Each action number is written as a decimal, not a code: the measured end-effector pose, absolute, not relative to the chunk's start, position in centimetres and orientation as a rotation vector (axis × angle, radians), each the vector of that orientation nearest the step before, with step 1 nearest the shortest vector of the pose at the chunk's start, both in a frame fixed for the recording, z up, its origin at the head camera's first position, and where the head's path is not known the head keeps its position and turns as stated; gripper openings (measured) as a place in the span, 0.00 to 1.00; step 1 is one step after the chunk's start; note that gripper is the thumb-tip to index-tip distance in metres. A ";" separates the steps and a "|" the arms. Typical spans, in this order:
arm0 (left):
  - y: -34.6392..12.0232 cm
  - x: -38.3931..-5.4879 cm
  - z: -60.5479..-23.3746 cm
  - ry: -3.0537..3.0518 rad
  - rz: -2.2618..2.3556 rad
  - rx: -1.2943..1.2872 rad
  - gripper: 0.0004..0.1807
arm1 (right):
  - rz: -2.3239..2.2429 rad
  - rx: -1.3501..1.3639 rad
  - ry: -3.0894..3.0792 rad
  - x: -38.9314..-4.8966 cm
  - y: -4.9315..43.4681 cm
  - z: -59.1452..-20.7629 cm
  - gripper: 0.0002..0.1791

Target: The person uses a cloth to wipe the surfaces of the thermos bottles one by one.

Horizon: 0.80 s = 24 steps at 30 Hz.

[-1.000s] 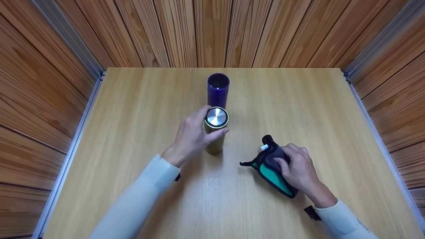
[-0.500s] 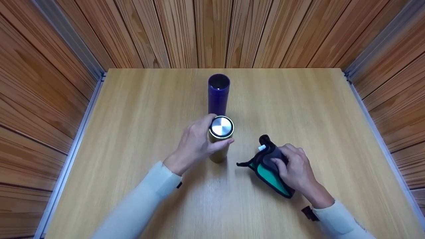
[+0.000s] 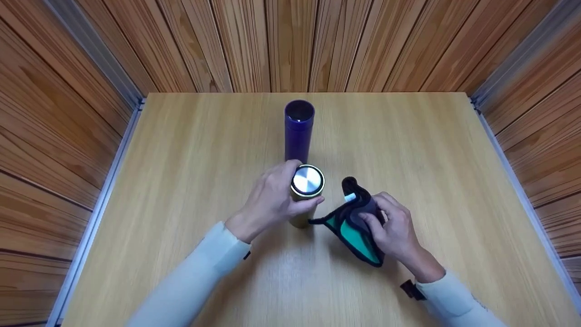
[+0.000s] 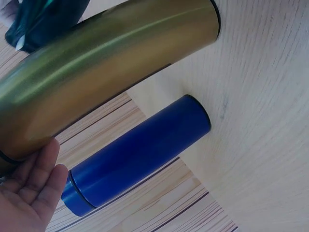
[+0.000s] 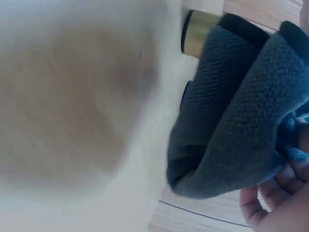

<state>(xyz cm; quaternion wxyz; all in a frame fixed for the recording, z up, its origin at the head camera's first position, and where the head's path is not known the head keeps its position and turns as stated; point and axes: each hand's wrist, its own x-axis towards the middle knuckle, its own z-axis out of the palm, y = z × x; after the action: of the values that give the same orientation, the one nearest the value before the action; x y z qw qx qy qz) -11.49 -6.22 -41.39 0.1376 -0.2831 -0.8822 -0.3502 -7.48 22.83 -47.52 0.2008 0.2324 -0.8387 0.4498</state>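
Note:
My left hand (image 3: 270,200) grips a gold thermos bottle (image 4: 111,63) near its top, fingers on the far side and thumb on the near side. Its silver lid (image 3: 307,180) faces up in the head view. To its right, my right hand (image 3: 397,229) pinches a folded cloth (image 5: 241,111), grey and green with black edging and a white tag. The cloth's pointed corner (image 3: 317,221) reaches the lower part of the bottle in the head view; whether they touch, I cannot tell. Some of the right fingers are hidden behind the cloth.
A blue-purple bottle (image 3: 298,141) with a dark top stands upright on the wooden table (image 3: 204,131), just behind the gold one. Wood-panelled walls (image 3: 290,45) border the table at the back and both sides, with grey metal strips along the side edges.
My left hand has brought the gold thermos bottle nearer to me and slightly right, away from the blue-purple bottle. My right hand has moved left with the cloth, toward the gold bottle.

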 end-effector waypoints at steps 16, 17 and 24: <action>-6.3 -11.7 -41.6 -2.544 -0.853 -0.914 0.39 | 1.493 0.677 -2.197 -8.1 17.6 -48.1 0.22; -6.3 -11.8 -41.7 -2.521 -0.840 -0.933 0.39 | 1.503 0.691 -2.197 -8.2 17.3 -48.2 0.23; -6.4 -12.1 -41.9 -2.441 -0.772 -0.977 0.36 | 1.571 0.807 -2.211 -8.7 15.1 -48.8 0.28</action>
<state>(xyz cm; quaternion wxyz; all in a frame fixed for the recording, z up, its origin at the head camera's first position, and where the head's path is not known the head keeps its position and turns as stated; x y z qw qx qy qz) -12.08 -6.36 -41.86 0.1994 -0.3493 -0.8729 -0.2760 -8.68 15.15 -48.84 0.1555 0.2817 -0.7718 0.5484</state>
